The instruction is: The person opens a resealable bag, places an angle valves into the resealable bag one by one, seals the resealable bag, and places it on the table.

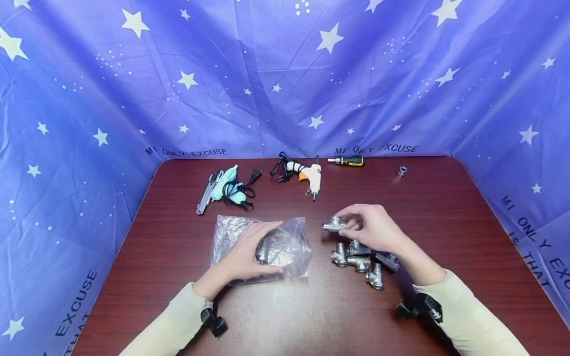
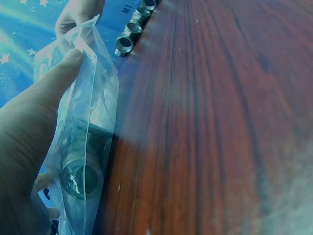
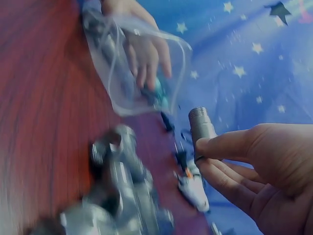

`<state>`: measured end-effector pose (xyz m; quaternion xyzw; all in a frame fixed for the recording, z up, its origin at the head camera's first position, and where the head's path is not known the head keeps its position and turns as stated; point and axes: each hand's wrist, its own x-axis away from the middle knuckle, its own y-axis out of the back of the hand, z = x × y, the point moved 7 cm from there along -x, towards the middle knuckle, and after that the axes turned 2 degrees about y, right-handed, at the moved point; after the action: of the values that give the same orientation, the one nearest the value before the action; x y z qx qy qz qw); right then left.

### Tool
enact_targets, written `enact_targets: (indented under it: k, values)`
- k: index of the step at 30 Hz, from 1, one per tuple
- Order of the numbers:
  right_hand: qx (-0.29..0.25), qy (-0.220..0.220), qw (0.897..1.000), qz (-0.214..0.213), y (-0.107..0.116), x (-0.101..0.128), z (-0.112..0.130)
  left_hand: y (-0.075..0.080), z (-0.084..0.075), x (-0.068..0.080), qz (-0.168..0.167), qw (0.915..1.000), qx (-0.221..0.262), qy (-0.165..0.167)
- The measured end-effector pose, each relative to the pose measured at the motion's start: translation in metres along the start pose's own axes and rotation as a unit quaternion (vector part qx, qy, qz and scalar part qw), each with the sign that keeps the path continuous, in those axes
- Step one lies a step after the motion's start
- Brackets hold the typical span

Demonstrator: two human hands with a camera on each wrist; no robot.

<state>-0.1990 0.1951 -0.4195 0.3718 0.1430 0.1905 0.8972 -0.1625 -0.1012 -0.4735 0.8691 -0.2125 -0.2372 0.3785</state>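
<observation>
A clear zip bag [image 1: 291, 247] lies with its mouth spread toward the right, metal fittings inside. My left hand [image 1: 249, 249] holds it, thumb and fingers spread around its sides. In the left wrist view, a fitting's round end [image 2: 80, 178] shows through the plastic. Thumb and fingertips of my right hand [image 1: 376, 227] pinch a silver tee pipe fitting [image 1: 334, 225], to the right of the bag's mouth. Its threaded end [image 3: 199, 117] points outward in the right wrist view. Below that hand, several more tee fittings [image 1: 359, 263] lie grouped on the table.
Along the back of the dark red table [image 1: 178, 257] lie a box cutter [image 1: 208, 194], a light-blue glue gun [image 1: 226, 185] with its cord, a white glue gun [image 1: 313, 177], a screwdriver [image 1: 352, 160] and a small metal piece [image 1: 402, 171]. A starry blue curtain [image 1: 267, 74] surrounds it.
</observation>
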Motion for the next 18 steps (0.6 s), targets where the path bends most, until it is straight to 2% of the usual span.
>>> enact_targets:
  k: [7, 13, 15, 18]
  values:
    - [-0.031, 0.024, 0.998, 0.055, -0.034, -0.012, 0.027, 0.001, -0.001, 0.0, 0.0, 1.0, -0.001, 0.003]
    - [-0.046, 0.046, 0.995, 0.079, -0.059, -0.021, 0.044, 0.002, -0.002, -0.001, 0.0, 1.0, -0.001, 0.001]
    - [-0.043, 0.052, 0.994, 0.084, -0.067, -0.023, 0.048, 0.002, -0.002, -0.002, 0.0, 1.0, -0.001, 0.002]
    - [-0.009, 0.074, 0.994, 0.077, -0.076, -0.025, 0.054, 0.002, -0.003, -0.002, -0.002, 1.0, -0.003, -0.002]
